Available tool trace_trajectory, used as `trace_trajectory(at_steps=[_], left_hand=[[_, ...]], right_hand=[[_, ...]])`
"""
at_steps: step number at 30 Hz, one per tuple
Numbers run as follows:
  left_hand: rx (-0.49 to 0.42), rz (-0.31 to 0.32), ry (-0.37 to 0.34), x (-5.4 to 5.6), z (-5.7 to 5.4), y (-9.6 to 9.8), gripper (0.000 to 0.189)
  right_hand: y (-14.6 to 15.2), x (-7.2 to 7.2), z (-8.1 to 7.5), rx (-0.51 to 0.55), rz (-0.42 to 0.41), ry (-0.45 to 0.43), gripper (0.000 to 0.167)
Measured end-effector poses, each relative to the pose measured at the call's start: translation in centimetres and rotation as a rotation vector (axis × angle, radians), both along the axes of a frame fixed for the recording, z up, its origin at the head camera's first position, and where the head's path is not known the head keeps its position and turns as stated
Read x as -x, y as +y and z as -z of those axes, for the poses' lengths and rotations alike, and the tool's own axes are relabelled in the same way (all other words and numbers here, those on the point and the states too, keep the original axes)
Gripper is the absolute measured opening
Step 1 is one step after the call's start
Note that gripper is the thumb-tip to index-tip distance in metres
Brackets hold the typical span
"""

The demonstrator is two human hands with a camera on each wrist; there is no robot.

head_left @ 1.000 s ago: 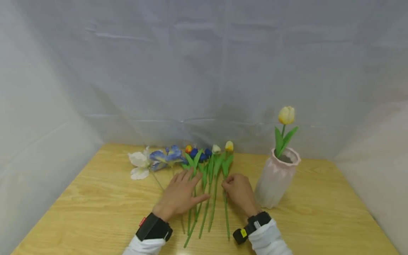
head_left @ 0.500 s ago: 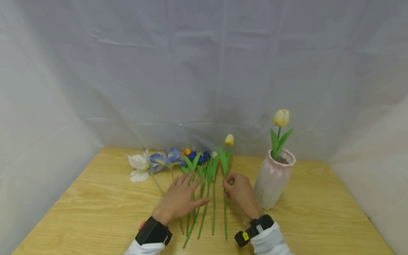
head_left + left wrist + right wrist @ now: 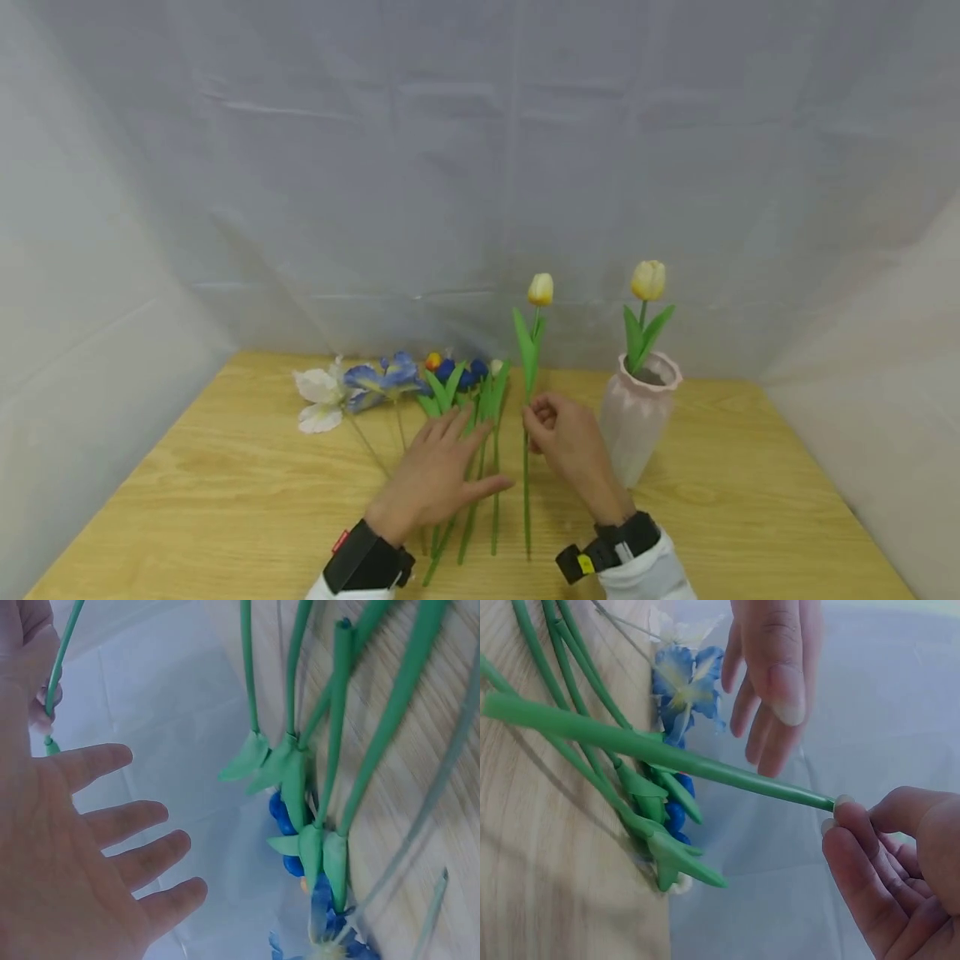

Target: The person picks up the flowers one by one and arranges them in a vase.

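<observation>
My right hand point(image 3: 568, 437) pinches the green stem of a yellow-white tulip point(image 3: 540, 290) between thumb and fingertips. The flower stands raised, its bloom above the table's back edge. In the right wrist view the tulip's stem point(image 3: 705, 766) slants away from the pinching fingertips. My left hand point(image 3: 438, 479) is spread over the remaining flowers, fingers straight; the left wrist view shows nothing in its palm. Under and beyond it lie several tulips with green stems point(image 3: 382, 750), blue blooms point(image 3: 468, 377), one orange bloom point(image 3: 433, 361) and one white bloom point(image 3: 497, 367).
A pinkish-white ribbed vase point(image 3: 637, 417) stands right of my right hand, holding one yellow-white tulip point(image 3: 648, 282). A white flower point(image 3: 318, 396) and a blue iris-like flower point(image 3: 382, 379) lie at the left on the wooden table point(image 3: 225, 500). A grey sheet point(image 3: 375, 208) hangs behind.
My right hand has lifted the yellow-white tulip, its bloom rising from among the others to well above them. My left hand stays spread over the lying flowers. The view has shifted slightly.
</observation>
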State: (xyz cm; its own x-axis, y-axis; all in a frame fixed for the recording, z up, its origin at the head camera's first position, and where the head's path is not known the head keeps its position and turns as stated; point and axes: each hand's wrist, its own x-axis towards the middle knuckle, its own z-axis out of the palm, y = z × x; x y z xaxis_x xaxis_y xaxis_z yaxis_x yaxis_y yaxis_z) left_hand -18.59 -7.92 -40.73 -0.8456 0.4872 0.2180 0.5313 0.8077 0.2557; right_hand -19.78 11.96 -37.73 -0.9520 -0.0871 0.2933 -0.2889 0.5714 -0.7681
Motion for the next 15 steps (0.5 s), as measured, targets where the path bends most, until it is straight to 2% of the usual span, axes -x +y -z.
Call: trace_trajectory(at_steps=[3,9,15], left_hand=[[0.006,0.015,0.019,-0.3,-0.4,0.5,0.083],[-0.005,0.06,0.043,-1.1,-1.5,1.4,0.083],[0.008,0.083,0.066,-1.4,-2.0,2.3,0.08]], right_hand=[[0.3,-0.4,-0.5,0.006,-0.005,0.028,0.016],[1.1,-1.3,-2.0,0.045,-0.028,0.141,0.011],[1.7,-1.8,-2.6,0.044,-0.056,0.207,0.006]])
